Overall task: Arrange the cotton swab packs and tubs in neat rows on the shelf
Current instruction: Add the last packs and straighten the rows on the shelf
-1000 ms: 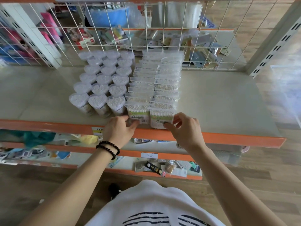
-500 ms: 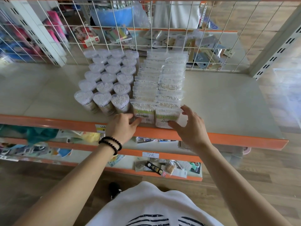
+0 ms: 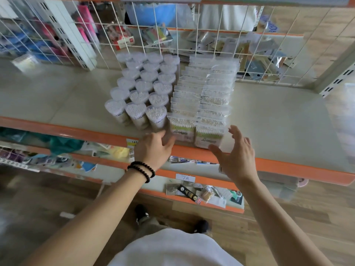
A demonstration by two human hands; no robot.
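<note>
Heart-shaped clear tubs of cotton swabs (image 3: pixel 146 89) stand in three rows on the beige shelf (image 3: pixel 278 120). Right beside them, flat cotton swab packs (image 3: pixel 203 96) stand in two rows running from the front edge to the wire back. My left hand (image 3: pixel 153 148), with a black bead bracelet on the wrist, touches the left side of the front left pack (image 3: pixel 181 129) with its fingers and thumb. My right hand (image 3: pixel 235 150) hovers open just right of the front right pack (image 3: pixel 208 135), fingers spread, holding nothing.
A white wire grid (image 3: pixel 192 35) closes the shelf's back, with assorted goods behind it. The shelf has an orange front lip (image 3: pixel 288 166). Lower shelves hold small items and a price tag (image 3: pixel 185 177). A white upright post (image 3: pixel 338 81) stands at the right.
My right hand has let go of the front right pack and opened, drawing back to the right. The left hand has stayed at the front left pack. The camera has shifted, moving the shelf rightward in view.
</note>
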